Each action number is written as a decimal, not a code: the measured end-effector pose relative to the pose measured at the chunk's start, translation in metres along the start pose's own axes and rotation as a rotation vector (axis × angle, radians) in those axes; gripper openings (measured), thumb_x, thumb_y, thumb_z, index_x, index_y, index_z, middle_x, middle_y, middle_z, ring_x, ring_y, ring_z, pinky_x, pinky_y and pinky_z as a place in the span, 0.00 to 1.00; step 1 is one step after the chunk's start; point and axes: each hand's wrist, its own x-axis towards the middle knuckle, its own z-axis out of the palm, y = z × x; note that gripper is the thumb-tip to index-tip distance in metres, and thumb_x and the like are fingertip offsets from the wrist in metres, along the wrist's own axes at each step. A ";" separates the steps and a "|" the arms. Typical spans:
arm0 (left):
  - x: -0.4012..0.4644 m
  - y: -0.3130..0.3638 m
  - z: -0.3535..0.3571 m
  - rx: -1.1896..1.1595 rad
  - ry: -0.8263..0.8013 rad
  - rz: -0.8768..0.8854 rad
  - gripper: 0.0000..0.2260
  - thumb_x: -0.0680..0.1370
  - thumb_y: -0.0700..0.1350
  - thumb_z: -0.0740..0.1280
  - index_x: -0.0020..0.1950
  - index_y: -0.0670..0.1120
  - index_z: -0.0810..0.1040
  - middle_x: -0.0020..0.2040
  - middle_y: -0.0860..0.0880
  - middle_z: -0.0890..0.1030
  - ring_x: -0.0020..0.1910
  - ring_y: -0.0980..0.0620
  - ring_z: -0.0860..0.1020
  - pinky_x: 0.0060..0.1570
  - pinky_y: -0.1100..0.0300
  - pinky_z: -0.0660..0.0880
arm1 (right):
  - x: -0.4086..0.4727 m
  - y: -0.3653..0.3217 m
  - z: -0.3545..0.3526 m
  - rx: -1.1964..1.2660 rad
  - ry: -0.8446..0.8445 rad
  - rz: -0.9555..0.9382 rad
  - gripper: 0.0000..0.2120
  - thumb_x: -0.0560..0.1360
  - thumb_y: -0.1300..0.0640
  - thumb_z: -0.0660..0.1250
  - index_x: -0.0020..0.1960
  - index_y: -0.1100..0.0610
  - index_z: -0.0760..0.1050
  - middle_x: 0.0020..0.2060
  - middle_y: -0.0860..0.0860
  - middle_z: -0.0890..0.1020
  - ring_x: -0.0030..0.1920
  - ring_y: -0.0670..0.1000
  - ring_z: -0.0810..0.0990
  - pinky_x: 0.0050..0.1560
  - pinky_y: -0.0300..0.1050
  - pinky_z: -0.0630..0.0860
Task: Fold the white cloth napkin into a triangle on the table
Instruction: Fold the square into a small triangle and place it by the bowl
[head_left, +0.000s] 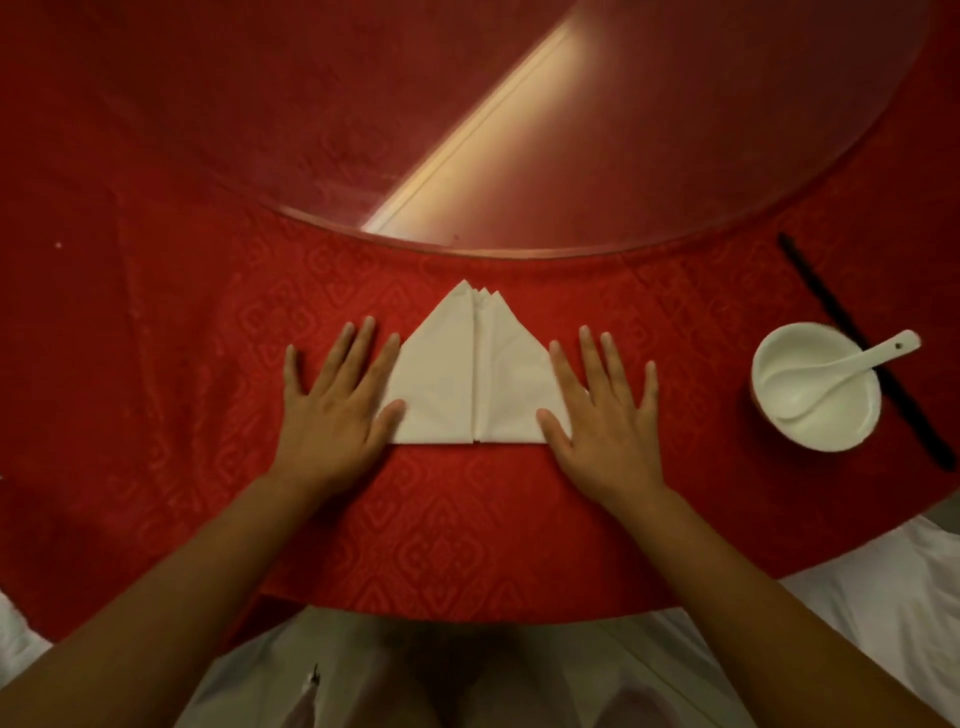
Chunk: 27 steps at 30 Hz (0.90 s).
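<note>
The white cloth napkin (472, 379) lies flat on the red tablecloth (467, 514), folded into a triangle-like shape with its point facing away from me and a crease down the middle. My left hand (337, 400) rests flat, fingers spread, on the napkin's left corner. My right hand (597, 410) lies flat, fingers spread, over the right corner. Neither hand grips anything.
A white bowl (815, 387) with a white ceramic spoon (852, 371) stands to the right. Dark chopsticks (810, 286) lie behind and beside the bowl. A glass turntable (467, 156) covers the table's middle beyond the napkin. The table's near edge curves just above my lap.
</note>
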 end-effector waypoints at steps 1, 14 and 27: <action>-0.002 0.003 -0.004 0.007 0.023 -0.009 0.30 0.75 0.62 0.43 0.75 0.52 0.47 0.77 0.48 0.48 0.75 0.51 0.47 0.68 0.33 0.41 | -0.001 0.000 -0.004 -0.003 -0.008 0.000 0.32 0.75 0.38 0.47 0.72 0.44 0.34 0.77 0.52 0.44 0.75 0.51 0.38 0.71 0.66 0.39; -0.023 0.100 0.023 -0.086 0.038 0.062 0.29 0.76 0.66 0.46 0.75 0.59 0.49 0.77 0.49 0.47 0.76 0.45 0.46 0.68 0.33 0.39 | -0.048 -0.008 -0.025 0.256 0.207 0.484 0.13 0.73 0.49 0.66 0.54 0.55 0.76 0.55 0.57 0.76 0.59 0.58 0.70 0.59 0.56 0.63; -0.029 0.095 0.019 -0.256 0.063 0.048 0.30 0.76 0.66 0.41 0.75 0.58 0.39 0.77 0.53 0.43 0.75 0.54 0.40 0.71 0.44 0.33 | -0.037 -0.019 -0.061 1.174 0.215 0.492 0.04 0.72 0.60 0.69 0.41 0.52 0.77 0.39 0.49 0.82 0.40 0.50 0.80 0.39 0.44 0.76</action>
